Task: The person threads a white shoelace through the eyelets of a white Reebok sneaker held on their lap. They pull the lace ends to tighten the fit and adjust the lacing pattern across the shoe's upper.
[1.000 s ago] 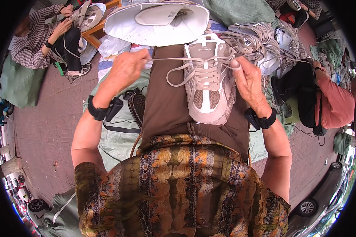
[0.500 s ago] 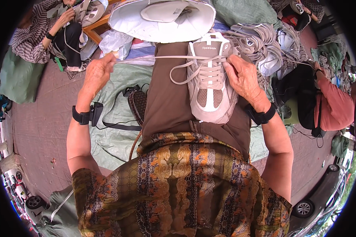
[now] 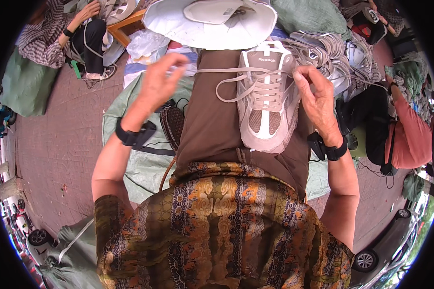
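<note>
On my brown-trousered lap rests a beige-and-white sneaker [image 3: 267, 127], its toe toward me. Flat beige shoelaces [image 3: 266, 98] cross its front, and one loop hangs out at its left side. A lace end [image 3: 212, 71] stretches left from the upper eyelets over my thigh. Close to that end, my left hand [image 3: 161, 82] is raised and smeared by motion, so its grip does not show. Beside the right-hand eyelets is my right hand [image 3: 317, 96], thumb and forefinger pinched together. What lies between those fingertips is too small to make out.
A white tub-like container [image 3: 210, 29] stands beyond my knees. Shoe uppers with laces [image 3: 320, 48] are heaped at the far right. Co-workers sit at far left [image 3: 48, 38] and right [image 3: 410, 139]. A green sheet [image 3: 115, 125] and a dark sandal [image 3: 171, 125] lie left of my legs.
My left hand has moved right, toward the shoe, and the lace it held taut now ends near its fingers. My right hand has shifted slightly off the shoe's edge. The view has moved a little.
</note>
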Tool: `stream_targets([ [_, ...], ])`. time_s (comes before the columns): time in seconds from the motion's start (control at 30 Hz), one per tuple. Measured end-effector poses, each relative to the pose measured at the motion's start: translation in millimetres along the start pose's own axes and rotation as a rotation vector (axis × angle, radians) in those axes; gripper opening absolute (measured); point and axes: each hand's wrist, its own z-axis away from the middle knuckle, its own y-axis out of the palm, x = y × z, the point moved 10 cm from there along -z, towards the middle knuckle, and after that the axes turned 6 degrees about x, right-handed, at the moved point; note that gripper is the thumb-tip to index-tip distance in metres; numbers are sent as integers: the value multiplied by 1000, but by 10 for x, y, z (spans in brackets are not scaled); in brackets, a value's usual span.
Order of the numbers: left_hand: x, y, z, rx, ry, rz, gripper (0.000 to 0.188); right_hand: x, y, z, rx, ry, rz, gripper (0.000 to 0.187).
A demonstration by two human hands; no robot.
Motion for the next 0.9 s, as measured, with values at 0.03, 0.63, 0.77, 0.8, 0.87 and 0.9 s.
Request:
stream_targets([
  [0.03,-179,141,-46,59,-11,80,16,81,6,-51,24,-11,46,13],
  [0.63,-570,864,-310,359,-30,524,8,88,350,-322,251,-124,173,7],
  [0.77,-445,849,-347,467,-114,578,9,-266,289,-348,242,142,-346,5],
  [0.8,-423,849,-348,484,-135,564,9,-337,274,-343,233,213,-500,6],
  [0.87,-422,868,-334,491,-128,554,8,-371,156,-347,201,248,-581,9],
  [0.9,-426,878,-321,495,-124,549,7,-411,78,-340,174,283,-609,10],
])
